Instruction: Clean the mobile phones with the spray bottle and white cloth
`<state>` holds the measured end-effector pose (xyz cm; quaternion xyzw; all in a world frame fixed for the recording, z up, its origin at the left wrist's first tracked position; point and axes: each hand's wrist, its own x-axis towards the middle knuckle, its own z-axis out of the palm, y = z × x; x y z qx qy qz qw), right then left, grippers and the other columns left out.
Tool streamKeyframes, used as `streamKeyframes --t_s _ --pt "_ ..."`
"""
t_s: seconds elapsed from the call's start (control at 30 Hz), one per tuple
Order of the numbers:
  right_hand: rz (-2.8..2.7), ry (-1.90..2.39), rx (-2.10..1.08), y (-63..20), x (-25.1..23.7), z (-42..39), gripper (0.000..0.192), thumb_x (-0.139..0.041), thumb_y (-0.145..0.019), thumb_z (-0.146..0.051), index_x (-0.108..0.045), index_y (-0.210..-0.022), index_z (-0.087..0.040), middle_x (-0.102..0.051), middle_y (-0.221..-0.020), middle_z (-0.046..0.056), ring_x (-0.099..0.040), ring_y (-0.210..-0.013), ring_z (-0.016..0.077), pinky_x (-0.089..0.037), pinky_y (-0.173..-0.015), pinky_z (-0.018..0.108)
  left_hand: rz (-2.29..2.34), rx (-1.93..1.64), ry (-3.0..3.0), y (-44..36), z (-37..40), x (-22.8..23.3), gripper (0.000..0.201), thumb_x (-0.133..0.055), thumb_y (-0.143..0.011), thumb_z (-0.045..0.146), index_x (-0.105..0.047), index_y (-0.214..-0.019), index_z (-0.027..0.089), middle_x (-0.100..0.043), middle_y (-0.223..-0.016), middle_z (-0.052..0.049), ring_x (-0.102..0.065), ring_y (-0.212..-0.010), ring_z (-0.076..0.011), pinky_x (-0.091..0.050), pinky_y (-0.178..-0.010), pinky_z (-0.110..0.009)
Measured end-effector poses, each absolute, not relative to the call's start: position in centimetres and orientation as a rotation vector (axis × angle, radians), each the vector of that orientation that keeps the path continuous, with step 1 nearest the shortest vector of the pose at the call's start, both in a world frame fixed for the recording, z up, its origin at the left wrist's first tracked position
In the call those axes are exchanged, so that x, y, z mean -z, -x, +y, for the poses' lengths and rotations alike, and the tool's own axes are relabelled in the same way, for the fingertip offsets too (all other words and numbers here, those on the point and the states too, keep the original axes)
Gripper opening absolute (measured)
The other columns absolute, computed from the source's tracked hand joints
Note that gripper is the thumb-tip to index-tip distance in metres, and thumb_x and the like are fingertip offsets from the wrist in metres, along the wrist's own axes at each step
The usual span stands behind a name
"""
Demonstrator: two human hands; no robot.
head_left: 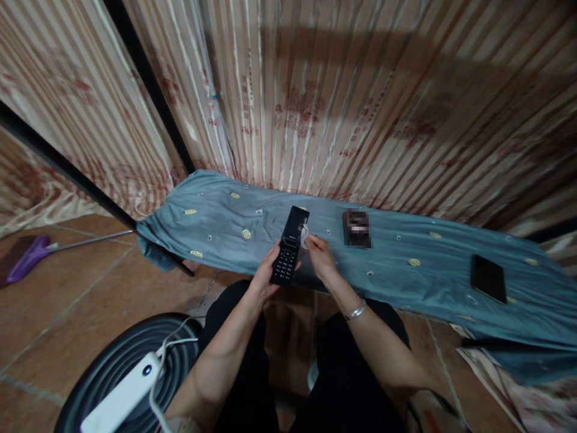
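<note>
Left hand (264, 278): wrapped around the keypad half of an open flip phone (291, 245), holding it above the tabletop (234, 231) edge.
Right hand (319, 251): pinching a small white piece (305, 236) against the phone's hinge side.
Nearby: black smartphone (488, 278), well apart.
Risk: the one-handed grip could slip, dropping the phone to the floor (67, 300).

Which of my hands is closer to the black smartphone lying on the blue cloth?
Right. The right hand is at the flip phone, on the side toward the black smartphone; the left hand grips the flip phone's far side, farther away.
</note>
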<state>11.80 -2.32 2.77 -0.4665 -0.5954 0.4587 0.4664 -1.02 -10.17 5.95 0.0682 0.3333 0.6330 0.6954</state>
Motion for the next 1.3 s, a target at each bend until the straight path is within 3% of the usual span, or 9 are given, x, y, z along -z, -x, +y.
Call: streamKeyframes --t_s 0.13,0.33,0.57,0.7,0.83,1.13,1.3 --pt "-1.463 1.156 -1.096 -11.1 -3.0 -3.4 0.032 -0.047 -0.075 -0.052 -0.042 -0.058 -0.025 -0.037 -0.057 -0.005 -0.037 -0.058 0.0140 -0.032 -0.055 0.026 0.810 -1.435 -0.151 1.5 -9.9 -5.7 0.029 -0.054 -0.095 0.015 -0.066 -0.122 0.016 -0.076 -0.084 -0.003 -0.070 -0.068 -0.0116 -0.059 -0.077 -0.025" --pt "-1.596 1.148 -1.054 -10.7 -3.2 -4.4 0.040 -0.045 -0.079 -0.059 -0.043 -0.058 -0.024 -0.041 -0.055 -0.004 -0.041 -0.058 0.0145 -0.033 -0.055 0.026 0.841 -1.468 -0.147 1.9 -9.6 -5.3 0.034 -0.057 -0.094 0.015 -0.065 -0.127 0.017 -0.078 -0.093 -0.004 -0.070 -0.071 -0.0112 -0.056 -0.077 -0.023" --pt "-1.692 1.219 -0.977 -10.8 -3.3 -4.9 0.037 -0.044 -0.081 -0.052 -0.047 -0.058 -0.024 -0.046 -0.053 -0.002 -0.042 -0.055 0.0155 -0.030 -0.055 0.028 0.814 -1.454 -0.152 2.1 -9.6 -5.2 0.036 -0.056 -0.095 0.020 -0.065 -0.129 0.016 -0.078 -0.099 -0.006 -0.073 -0.086 -0.0169 -0.055 -0.090 -0.029" --pt "-1.712 1.208 -0.988 -10.7 -3.4 -5.5 0.041 -0.044 -0.080 -0.057 -0.042 -0.055 -0.025 -0.044 -0.051 -0.002 -0.039 -0.055 0.0153 -0.028 -0.055 0.028 0.802 -1.465 -0.161 2.2 -9.4 -5.0 0.041 -0.059 -0.093 0.019 -0.062 -0.134 0.016 -0.078 -0.104 -0.006 -0.074 -0.092 -0.0190 -0.055 -0.094 -0.032" --pt "-1.745 1.191 -1.047 -10.6 -3.4 -6.6 0.044 -0.045 -0.082 -0.058 -0.038 -0.053 -0.025 -0.041 -0.051 -0.002 -0.038 -0.053 0.0145 -0.027 -0.054 0.028 0.809 -1.481 -0.133 2.4 -9.2 -5.2 0.039 -0.058 -0.094 0.020 -0.061 -0.133 0.016 -0.077 -0.103 -0.007 -0.074 -0.092 -0.0191 -0.056 -0.094 -0.032" --pt "-1.870 1.230 -1.151 -10.8 -4.1 -8.9 0.033 -0.046 -0.083 -0.033 -0.039 -0.052 -0.023 -0.041 -0.052 -0.003 -0.040 -0.053 0.0126 -0.027 -0.055 0.026 0.737 -1.493 -0.068 2.5 -9.3 -5.7 0.030 -0.045 -0.101 0.034 -0.067 -0.113 0.018 -0.075 -0.106 -0.010 -0.073 -0.104 -0.0249 -0.059 -0.088 -0.039" --pt "-2.018 1.086 -1.305 -11.7 -5.1 -9.2 0.037 -0.049 -0.084 -0.036 -0.039 -0.050 -0.022 -0.036 -0.050 -0.005 -0.035 -0.052 0.0104 -0.025 -0.053 0.025 0.748 -1.451 -0.052 2.9 -9.3 -5.5 0.035 -0.048 -0.099 0.043 -0.064 -0.122 0.023 -0.075 -0.104 -0.009 -0.073 -0.102 -0.0262 -0.060 -0.084 -0.042"
